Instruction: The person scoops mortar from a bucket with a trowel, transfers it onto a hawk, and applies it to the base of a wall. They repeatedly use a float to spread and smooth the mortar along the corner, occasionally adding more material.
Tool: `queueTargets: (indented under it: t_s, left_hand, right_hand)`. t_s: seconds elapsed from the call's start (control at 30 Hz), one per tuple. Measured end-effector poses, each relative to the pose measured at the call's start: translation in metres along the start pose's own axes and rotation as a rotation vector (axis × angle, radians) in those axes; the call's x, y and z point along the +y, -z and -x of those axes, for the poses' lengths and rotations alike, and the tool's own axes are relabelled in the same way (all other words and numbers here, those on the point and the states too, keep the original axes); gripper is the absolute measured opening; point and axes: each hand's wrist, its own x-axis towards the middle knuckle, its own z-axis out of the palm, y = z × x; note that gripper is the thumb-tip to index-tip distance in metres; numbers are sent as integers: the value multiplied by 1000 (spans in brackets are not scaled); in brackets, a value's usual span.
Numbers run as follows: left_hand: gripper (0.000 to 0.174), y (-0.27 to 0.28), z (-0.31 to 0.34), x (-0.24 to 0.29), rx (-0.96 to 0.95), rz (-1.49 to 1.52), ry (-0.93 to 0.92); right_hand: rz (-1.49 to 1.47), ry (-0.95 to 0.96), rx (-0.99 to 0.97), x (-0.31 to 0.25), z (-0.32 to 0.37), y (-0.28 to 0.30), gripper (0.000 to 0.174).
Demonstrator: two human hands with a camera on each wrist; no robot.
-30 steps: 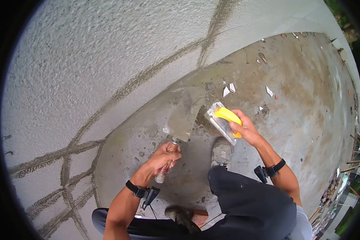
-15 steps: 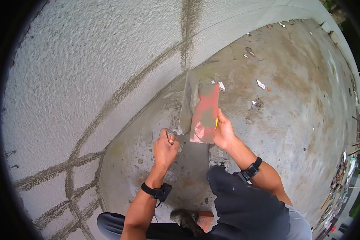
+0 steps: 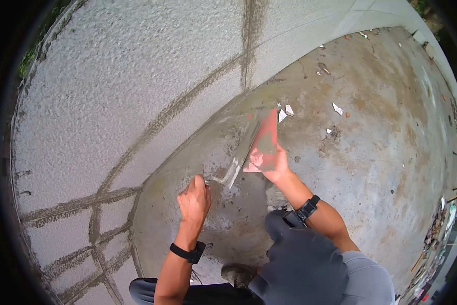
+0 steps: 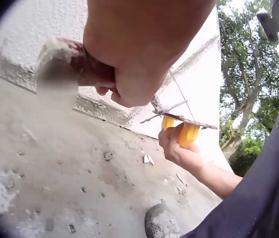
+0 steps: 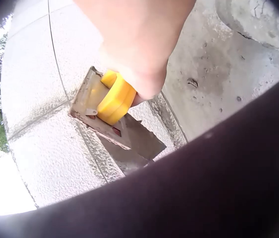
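Observation:
My left hand [image 3: 194,201] grips a trowel by its handle [image 4: 92,72], and the fingers are wrapped round it. The grey metal trowel blade [image 3: 242,155] is tilted nearly on edge and lies along the left side of a plastering float [image 3: 266,147]. That float has a reddish-pink face smeared with grey mortar, turned up toward the head view. In my right hand [image 3: 279,166] is its yellow handle [image 5: 117,101], hidden behind the face in the head view. Seen from the right wrist, the trowel blade [image 5: 142,141] shows just beyond the float's edge.
A rough white wall [image 3: 152,66] with grey mortar bands rises at the left. White shards [image 3: 337,108] and bits of debris lie on the stained concrete floor [image 3: 360,168]. My shoe [image 4: 161,221] stands below the float. Rubble [image 3: 434,229] lines the far right.
The float has turned from yellow handle up to pink face up. My left hand has lifted the trowel from low over the floor, tilted it on edge and brought its blade over the float's face.

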Motion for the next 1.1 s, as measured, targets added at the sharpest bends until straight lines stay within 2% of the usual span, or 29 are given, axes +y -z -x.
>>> queueTargets:
  t_s: [0.03, 0.07, 0.13, 0.17, 0.2, 0.27, 0.3, 0.33, 0.4, 0.47, 0.6, 0.83, 0.9, 0.97, 1.03, 1.07, 1.1]
  left_hand:
    - [24, 2, 7, -6, 6, 2, -5]
    - [24, 3, 14, -14, -2, -38, 4]
    - [24, 8, 35, -34, -33, -75, 35]
    - [25, 14, 46, -43, -48, -69, 59]
    - [25, 22, 57, -52, -84, -54, 118]
    - [28, 41, 79, -64, -149, -31, 255]
    - [29, 49, 89, -69, -174, -25, 329]
    - [29, 55, 99, -73, -178, -21, 329]
    - [31, 66, 112, -80, -161, -37, 416]
    - [30, 73, 116, -80, -151, 5, 456]
    - [29, 72, 118, -83, -106, 106, 530]
    - [26, 80, 127, -89, -51, 116, 502]
    - [27, 81, 125, -88, -25, 144, 550]
    - [27, 84, 122, -85, -26, 152, 534]
    - [28, 85, 118, -83, -29, 157, 518]
    - [29, 86, 117, -83, -37, 160, 519]
    - [29, 86, 116, -82, -41, 164, 521]
  right_hand:
    - [36, 72, 170, 0, -7, -2, 50]
    - [41, 76, 164, -3, -19, -4, 50]
    - [81, 268, 310, -9, -50, -4, 45]
    - [186, 365, 479, -14, -65, -21, 48]
    - [185, 366, 482, -28, -86, -6, 48]
    - [205, 502, 440, -57, -132, 49, 47]
    - [246, 514, 528, -67, -149, 54, 45]
    - [289, 526, 617, -75, -162, 56, 42]
    - [328, 551, 659, -79, -176, 52, 37]
    - [490, 557, 756, -74, -185, 41, 31]
    - [546, 524, 778, -36, -186, 34, 29]
    - [488, 466, 723, 50, -184, 28, 28]
    - [495, 428, 705, 72, -180, 28, 28]
    - [507, 393, 690, 78, -166, 26, 28]
    - [387, 209, 613, 76, -149, 23, 30]
    - [385, 210, 616, 70, -142, 25, 30]
    - [366, 202, 538, 57, -135, 36, 32]
